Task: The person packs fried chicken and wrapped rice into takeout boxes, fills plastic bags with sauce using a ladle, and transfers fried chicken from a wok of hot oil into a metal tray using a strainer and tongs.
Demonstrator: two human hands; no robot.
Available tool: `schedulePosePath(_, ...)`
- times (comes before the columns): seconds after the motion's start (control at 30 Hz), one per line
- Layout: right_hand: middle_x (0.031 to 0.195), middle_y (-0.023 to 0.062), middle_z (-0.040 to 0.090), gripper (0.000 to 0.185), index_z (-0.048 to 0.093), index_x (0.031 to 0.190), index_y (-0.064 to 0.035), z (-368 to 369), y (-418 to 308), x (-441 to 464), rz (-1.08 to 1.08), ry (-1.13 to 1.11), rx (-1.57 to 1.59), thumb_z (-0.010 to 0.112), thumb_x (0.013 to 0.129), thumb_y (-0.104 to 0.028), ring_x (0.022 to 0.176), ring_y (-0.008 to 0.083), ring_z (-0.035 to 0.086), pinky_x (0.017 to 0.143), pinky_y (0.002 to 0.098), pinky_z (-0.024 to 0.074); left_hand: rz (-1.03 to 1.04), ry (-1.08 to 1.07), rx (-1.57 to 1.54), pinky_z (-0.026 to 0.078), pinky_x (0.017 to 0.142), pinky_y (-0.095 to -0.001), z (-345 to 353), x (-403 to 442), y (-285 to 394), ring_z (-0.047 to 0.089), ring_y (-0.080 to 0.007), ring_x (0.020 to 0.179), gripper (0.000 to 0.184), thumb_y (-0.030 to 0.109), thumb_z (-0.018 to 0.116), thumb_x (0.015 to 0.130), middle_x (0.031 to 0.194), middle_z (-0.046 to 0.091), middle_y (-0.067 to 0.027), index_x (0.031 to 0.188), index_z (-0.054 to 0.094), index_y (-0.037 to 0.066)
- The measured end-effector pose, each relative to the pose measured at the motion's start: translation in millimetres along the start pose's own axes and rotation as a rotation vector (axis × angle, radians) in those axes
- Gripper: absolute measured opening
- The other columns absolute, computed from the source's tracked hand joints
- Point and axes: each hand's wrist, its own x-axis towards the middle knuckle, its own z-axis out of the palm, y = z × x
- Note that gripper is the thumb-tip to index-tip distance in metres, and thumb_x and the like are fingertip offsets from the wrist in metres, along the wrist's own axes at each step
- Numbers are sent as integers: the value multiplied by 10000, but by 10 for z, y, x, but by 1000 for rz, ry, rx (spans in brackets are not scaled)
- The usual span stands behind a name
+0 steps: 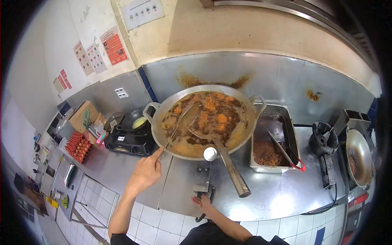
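My left hand (148, 170) is closed round the thin handle of a metal utensil (176, 128), whose head dips into the oil at the left of a large two-handled wok (160, 132). Orange-brown fried pieces (209, 104) float in the dark, bubbling oil. A second tool, a strainer with a thick metal handle (233, 173), leans over the wok's front rim. Down at the counter's front edge, my right hand (203, 203) has its fingers apart beside the burner's control block (202, 188); whether it touches the knob is unclear.
Right of the wok stands a metal tray (267, 166) with brown crumbs and red-handled tongs (300, 166). Farther right are a black burner (323, 139) and another wok (359, 157). On the left are a portable stove (130, 143), a small pan (139, 122) and red egg trays (77, 148).
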Motion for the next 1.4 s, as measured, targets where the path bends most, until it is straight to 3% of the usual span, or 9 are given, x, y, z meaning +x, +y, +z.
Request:
schedulePosePath(0.2,850,182,620,401,448,1100,8,-39,157,217,-74,153,-8,245,1041,-333,730,314,655,638,445,554,54,63,219,467,868,-509,-170,404,-538,607,-466,884,453,68,446,835,925,613,-326,1274,518,-24)
schedulePosePath(0.37,580,-21,340,487,539,855,-34,-366,25,354,444,-354,680,329,986,-454,482,128,324,475,281,252,-89,-145,188,532,610,-450,-399,851,-651,632,-367,586,379,57,450,803,801,638,-300,1131,560,-96)
schedulePosePath(0.43,576,-22,346,493,537,852,-27,-252,-219,68,486,-224,504,350,977,-466,485,130,338,477,285,267,-229,-280,96,535,529,-408,-428,958,-682,620,-307,502,348,48,436,793,769,653,-258,1073,575,-105)
schedulePosePath(0.5,581,-18,371,511,542,863,-17,3,-562,-566,480,-189,274,389,958,-496,494,130,355,479,287,278,-363,-483,-78,468,406,-278,-318,1151,-935,569,-125,519,544,27,395,822,709,642,-95,1360,443,-35)
schedulePosePath(0.6,644,24,471,563,569,1027,13,403,-1489,-1755,222,-464,175,433,937,-526,545,155,440,498,323,356,-428,-579,-328,415,386,-229,-181,1137,-880,481,-82,469,466,37,357,891,731,602,-60,1339,450,-52)
schedulePosePath(0.83,788,25,542,485,475,1229,33,1573,-2403,-2960,-88,-367,-138,558,939,-347,577,175,515,536,369,500,-667,-399,-1280,300,362,-190,582,1274,-950,371,-33,446,196,27,410,950,717,533,-52,1117,469,-55)
schedulePosePath(0.87,754,15,499,327,489,1152,22,1459,-2462,-2784,51,-516,-19,604,903,-156,560,123,483,489,285,446,-639,-401,-1312,291,362,-189,607,1288,-929,382,-37,463,99,-7,386,941,719,518,-51,1013,451,-25)
schedulePosePath(1.0,727,11,478,236,475,1086,-7,1482,-2199,-2875,-100,-448,-186,574,890,-92,517,110,454,442,260,366,-637,-270,-1317,295,360,-194,668,1261,-854,396,-40,476,112,-12,378,934,751,522,-69,1023,435,-47)
schedulePosePath(1.4,701,25,481,265,496,1101,-13,1546,-2089,-3147,-285,-214,-411,587,871,-107,498,131,471,419,290,390,-516,-222,-1076,325,365,-230,903,1609,-770,460,-84,488,194,0,339,888,782,560,-114,1003,477,-72)
